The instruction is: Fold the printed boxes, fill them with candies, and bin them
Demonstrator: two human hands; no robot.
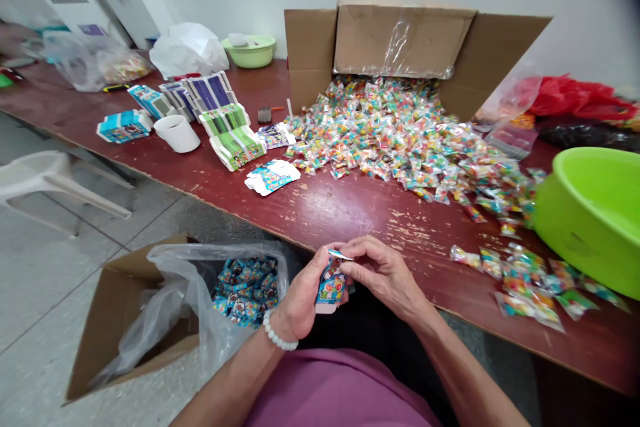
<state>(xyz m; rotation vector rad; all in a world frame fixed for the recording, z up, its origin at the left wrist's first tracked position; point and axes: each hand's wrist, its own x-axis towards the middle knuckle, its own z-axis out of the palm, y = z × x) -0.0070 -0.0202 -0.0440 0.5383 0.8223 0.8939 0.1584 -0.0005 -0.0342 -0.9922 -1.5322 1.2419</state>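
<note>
Hands hold one small cardboard box [331, 287]: left hand [299, 300] grips its side, right hand [383, 273] pinches its flap.

Shot from 1 head-worn camera, facing forward and down, close above left hand [299, 297] and right hand [387, 277] at lower centre, table [350, 213] crossing mid-frame.

No legible text; small box [331, 287] print too blurred.
</note>
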